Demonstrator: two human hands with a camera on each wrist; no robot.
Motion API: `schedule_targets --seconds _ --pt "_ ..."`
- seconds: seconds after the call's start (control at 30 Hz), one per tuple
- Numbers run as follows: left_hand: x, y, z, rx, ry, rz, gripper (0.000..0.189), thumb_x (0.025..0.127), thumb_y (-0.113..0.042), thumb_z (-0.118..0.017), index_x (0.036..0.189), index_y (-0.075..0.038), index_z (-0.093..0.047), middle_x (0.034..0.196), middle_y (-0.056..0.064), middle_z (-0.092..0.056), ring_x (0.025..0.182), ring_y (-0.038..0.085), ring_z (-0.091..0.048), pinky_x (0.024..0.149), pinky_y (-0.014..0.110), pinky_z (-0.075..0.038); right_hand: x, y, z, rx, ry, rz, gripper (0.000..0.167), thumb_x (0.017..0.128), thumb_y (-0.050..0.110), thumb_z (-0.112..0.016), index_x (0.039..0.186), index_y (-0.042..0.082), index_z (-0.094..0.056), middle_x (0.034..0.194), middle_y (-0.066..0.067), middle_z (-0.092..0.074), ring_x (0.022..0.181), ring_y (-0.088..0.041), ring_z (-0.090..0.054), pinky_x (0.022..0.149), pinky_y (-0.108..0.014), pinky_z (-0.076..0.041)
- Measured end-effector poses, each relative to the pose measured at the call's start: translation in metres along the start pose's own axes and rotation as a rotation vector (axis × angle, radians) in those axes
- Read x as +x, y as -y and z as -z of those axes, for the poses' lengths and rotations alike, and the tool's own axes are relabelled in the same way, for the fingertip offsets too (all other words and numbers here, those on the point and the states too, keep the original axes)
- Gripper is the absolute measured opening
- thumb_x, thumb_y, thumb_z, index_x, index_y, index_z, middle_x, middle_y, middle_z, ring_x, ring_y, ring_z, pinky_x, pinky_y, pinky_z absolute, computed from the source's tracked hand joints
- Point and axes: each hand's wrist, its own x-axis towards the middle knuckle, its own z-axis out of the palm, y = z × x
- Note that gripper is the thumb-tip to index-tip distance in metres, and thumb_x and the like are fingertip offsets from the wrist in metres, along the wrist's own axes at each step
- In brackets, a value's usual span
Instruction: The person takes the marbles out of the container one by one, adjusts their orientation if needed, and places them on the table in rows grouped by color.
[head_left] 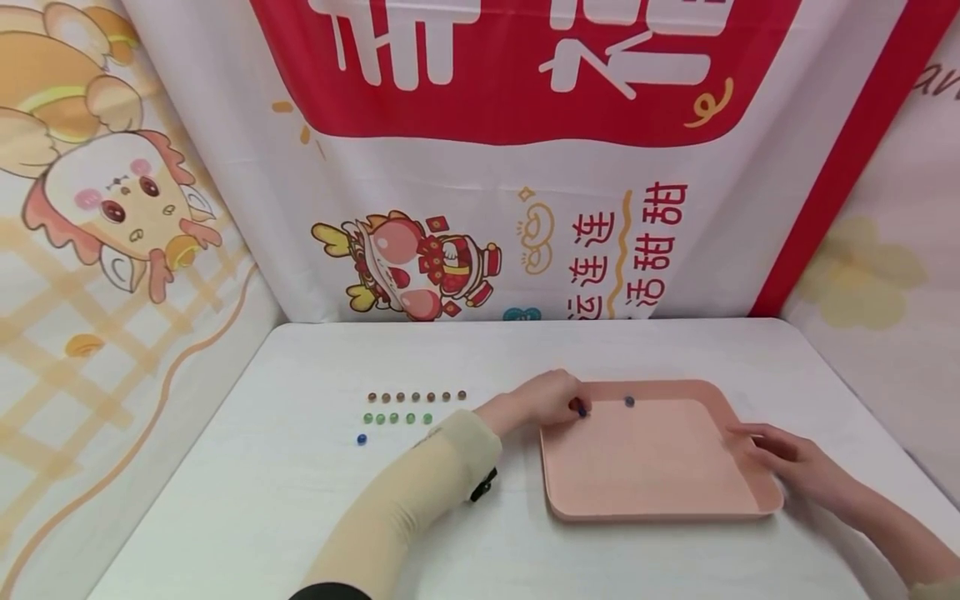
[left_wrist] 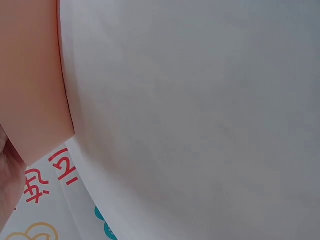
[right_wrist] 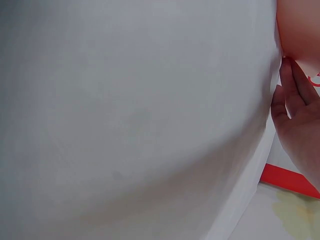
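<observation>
My left hand (head_left: 551,398) reaches over the left rim of a shallow pink tray (head_left: 645,467) and pinches a dark blue bead (head_left: 582,411) just inside its far left corner. A second, greyish blue bead (head_left: 629,402) lies in the tray by the far wall. My right hand (head_left: 798,467) holds the tray's right rim, thumb and a finger over the edge; the right wrist view shows other fingers (right_wrist: 292,92) against the outer wall. In the left wrist view, the tray wall (left_wrist: 35,75) hides most of the left hand (left_wrist: 7,185) and its bead.
Left of the tray, a row of several brown beads (head_left: 416,397) lies behind a row of several green beads (head_left: 395,418). One blue bead (head_left: 362,439) sits nearest the front. Printed cloth walls (head_left: 487,167) bound the white table (head_left: 247,500) at the back and sides.
</observation>
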Motion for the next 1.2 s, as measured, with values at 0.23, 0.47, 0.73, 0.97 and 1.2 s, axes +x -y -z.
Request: schedule_targets --seconds 0.23,0.47,0.73,0.97,1.2 --pt "-0.003 0.000 0.003 -0.010 0.014 -0.018 0.010 0.088 -0.012 -0.072 0.094 -0.019 -0.072 0.083 -0.013 -0.062 0.076 0.004 -0.054 0.072 0.014 -0.043 0.000 0.000 -0.001 0.013 0.004 -0.021 0.036 0.099 0.012 -0.057 0.131 -0.002 -0.055 0.119 0.024 -0.059 0.106 0.019 -0.045 0.079 -0.006 -0.040" --pt "-0.013 0.003 0.011 -0.176 0.003 -0.035 0.008 0.085 -0.011 -0.074 0.089 -0.017 -0.069 0.081 -0.011 -0.063 0.074 0.004 -0.056 0.067 0.015 -0.047 -0.003 -0.002 -0.004 0.020 -0.019 0.036 0.033 0.097 0.006 -0.057 0.129 -0.003 -0.057 0.119 0.022 -0.061 0.106 0.016 -0.048 0.080 -0.006 -0.040" --pt "-0.028 0.004 0.024 -0.273 -0.025 -0.061 0.011 0.083 -0.011 -0.077 0.091 -0.013 -0.070 0.080 -0.010 -0.064 0.075 0.005 -0.058 0.069 0.016 -0.049 -0.002 -0.002 -0.004 0.022 -0.025 0.088 0.031 0.097 0.003 -0.056 0.128 -0.002 -0.058 0.119 0.021 -0.061 0.107 0.015 -0.048 0.080 -0.006 -0.039" --pt "-0.047 0.003 0.037 -0.287 -0.058 -0.093 0.019 0.085 -0.008 -0.073 0.104 -0.006 -0.073 0.087 -0.010 -0.067 0.079 0.002 -0.060 0.072 0.015 -0.050 -0.002 -0.001 -0.004 0.034 -0.020 0.113 0.031 0.097 0.001 -0.055 0.128 -0.002 -0.058 0.119 0.022 -0.061 0.107 0.015 -0.048 0.080 -0.006 -0.039" --pt "-0.072 0.007 0.052 -0.278 -0.072 -0.145 0.017 0.087 -0.011 -0.073 0.103 -0.007 -0.073 0.090 -0.011 -0.067 0.083 0.000 -0.060 0.082 0.026 -0.052 -0.002 -0.001 -0.003 0.032 -0.018 0.095 0.032 0.097 0.002 -0.056 0.128 -0.001 -0.058 0.119 0.023 -0.061 0.107 0.016 -0.048 0.080 -0.006 -0.039"
